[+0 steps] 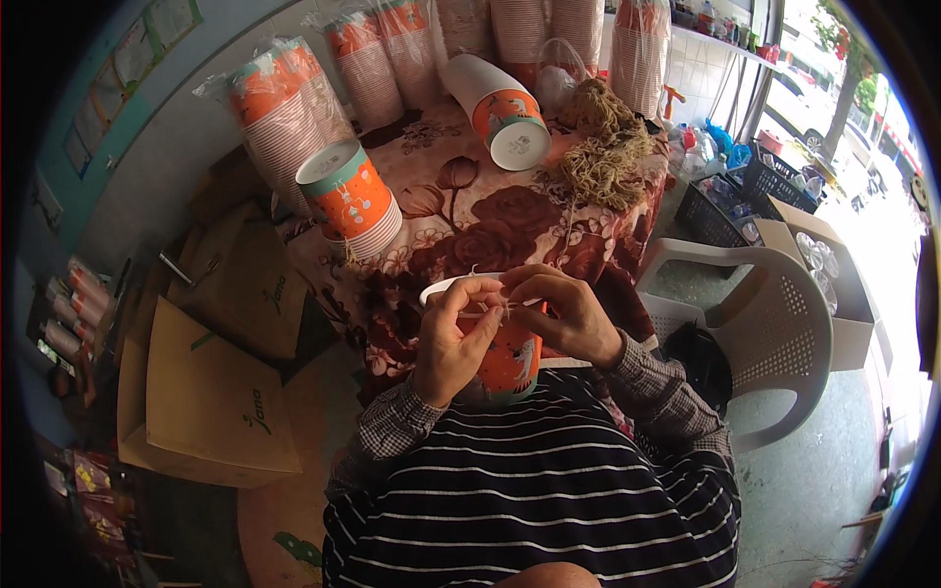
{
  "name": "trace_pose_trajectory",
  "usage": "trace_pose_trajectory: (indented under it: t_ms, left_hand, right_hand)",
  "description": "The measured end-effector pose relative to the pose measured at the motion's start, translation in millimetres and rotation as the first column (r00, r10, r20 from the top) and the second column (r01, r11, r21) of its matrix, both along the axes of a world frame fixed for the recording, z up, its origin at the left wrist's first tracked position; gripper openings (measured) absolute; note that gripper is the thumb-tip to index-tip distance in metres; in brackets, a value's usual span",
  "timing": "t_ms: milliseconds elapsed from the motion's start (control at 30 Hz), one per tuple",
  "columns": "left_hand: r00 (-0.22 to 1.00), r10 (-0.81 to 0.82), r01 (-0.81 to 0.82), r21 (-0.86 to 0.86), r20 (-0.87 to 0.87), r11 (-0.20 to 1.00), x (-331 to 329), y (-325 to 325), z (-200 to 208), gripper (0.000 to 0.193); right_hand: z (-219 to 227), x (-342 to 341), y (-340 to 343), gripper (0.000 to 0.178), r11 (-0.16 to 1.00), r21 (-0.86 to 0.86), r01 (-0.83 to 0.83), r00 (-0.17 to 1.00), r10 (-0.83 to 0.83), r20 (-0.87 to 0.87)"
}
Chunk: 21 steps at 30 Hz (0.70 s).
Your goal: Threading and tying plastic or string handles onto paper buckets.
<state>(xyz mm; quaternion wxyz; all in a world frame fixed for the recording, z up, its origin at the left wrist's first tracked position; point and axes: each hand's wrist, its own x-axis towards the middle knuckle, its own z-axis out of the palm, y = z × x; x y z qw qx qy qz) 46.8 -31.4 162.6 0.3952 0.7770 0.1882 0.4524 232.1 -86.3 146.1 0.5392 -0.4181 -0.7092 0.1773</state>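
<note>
An orange paper bucket [510,365] with a green base band and white rim stands at my lap, against the table's near edge. Over its rim my left hand [453,338] is closed in a pinch on a thin strand of string [507,305]. Facing it, my right hand [571,316] also pinches the string, fingertips almost touching the left ones. My fingers partly cover the string and the rim. Beyond lies a tangled bundle of beige string [610,147]. A stack of similar buckets [350,201] leans at the table's left.
A flowered cloth [446,240] covers the table. Another bucket stack [500,110] lies on its side farther back, before several plastic-wrapped stacks [368,73]. Cardboard boxes [211,392] stand at left. A plastic chair [769,328] is at right, near black crates [711,211].
</note>
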Motion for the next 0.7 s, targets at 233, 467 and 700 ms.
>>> trace_pose_trajectory:
  t_ms: [233,467,700]
  left_hand:
    - [0.999,0.032,-0.032,0.069,0.003,0.997,-1,1,-2,0.022]
    - [0.99,0.109,-0.092,0.19,-0.084,0.978,-6,6,-5,0.016]
    - [0.98,0.102,-0.033,0.366,-0.173,0.93,-8,7,4,0.005]
  right_hand:
    - [-4,-4,-1,0.012,0.995,-0.096,-0.022,0.989,0.008,-0.145]
    - [-7,-9,-2,0.011,0.996,-0.072,-0.057,0.943,0.03,-0.33]
    - [-3,-11,-5,0.01,0.982,-0.141,-0.126,0.907,0.057,-0.417]
